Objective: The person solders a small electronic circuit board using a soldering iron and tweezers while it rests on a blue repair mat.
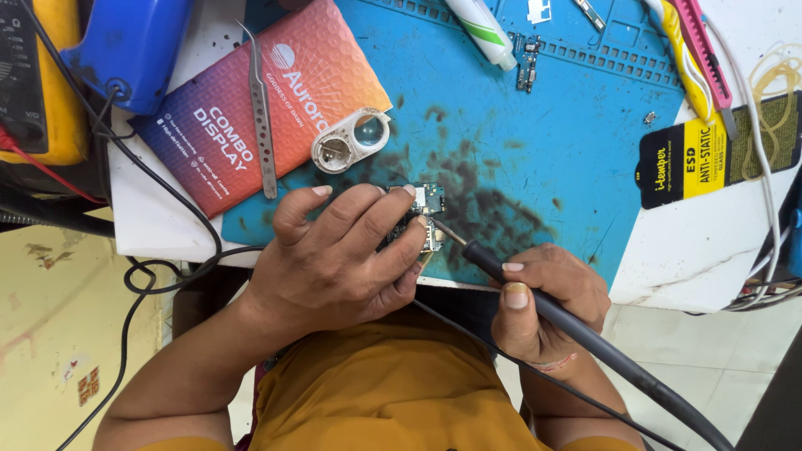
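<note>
My left hand (pixel 338 255) pinches a small circuit board (pixel 426 209) between thumb and fingers, holding it down on the blue work mat (pixel 535 142) near the mat's front edge. My right hand (pixel 543 305) grips a black soldering iron (pixel 535 296) like a pen. Its metal tip touches the board's right edge. The iron's black cable runs off to the lower right. Most of the board is hidden under my left fingers.
Metal tweezers (pixel 261 108) lie on a red-purple flat box (pixel 259 100). A small white loupe (pixel 351 140) sits beside it. A white tube (pixel 483 32), another small board (pixel 526 63), a black-and-yellow packet (pixel 710 159), a yellow multimeter (pixel 33 75) and a blue tool (pixel 129 50) ring the mat.
</note>
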